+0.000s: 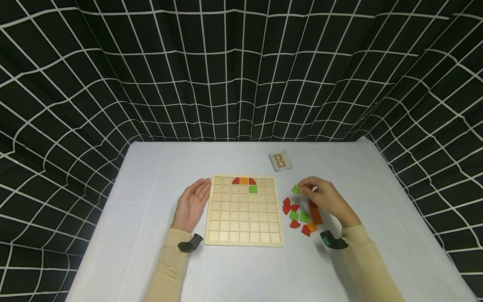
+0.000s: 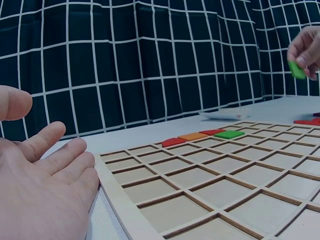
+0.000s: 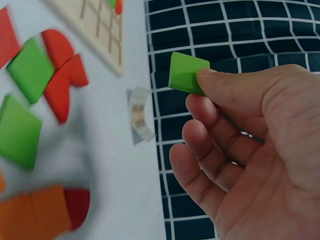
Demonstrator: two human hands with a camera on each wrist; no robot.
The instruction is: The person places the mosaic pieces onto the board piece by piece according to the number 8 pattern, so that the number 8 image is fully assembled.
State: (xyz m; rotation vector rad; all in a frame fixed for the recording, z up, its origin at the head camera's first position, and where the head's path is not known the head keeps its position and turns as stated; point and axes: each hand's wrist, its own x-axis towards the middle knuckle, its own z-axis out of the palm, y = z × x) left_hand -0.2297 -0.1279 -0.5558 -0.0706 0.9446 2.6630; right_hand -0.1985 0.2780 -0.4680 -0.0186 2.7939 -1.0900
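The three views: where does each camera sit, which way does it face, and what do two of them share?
Head: above, facing down at the wooden grid board; both sleeves, left hand and right hand show.
Left wrist: low beside the board's edge, facing across it; the open palm shows.
Right wrist: behind the right hand, facing the table; its fingers pinch a green square tile.
Shared: all three views show that tile and the board.

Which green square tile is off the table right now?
The green tile pinched in the right hand; two others lie in the loose pile, one sits in the board.
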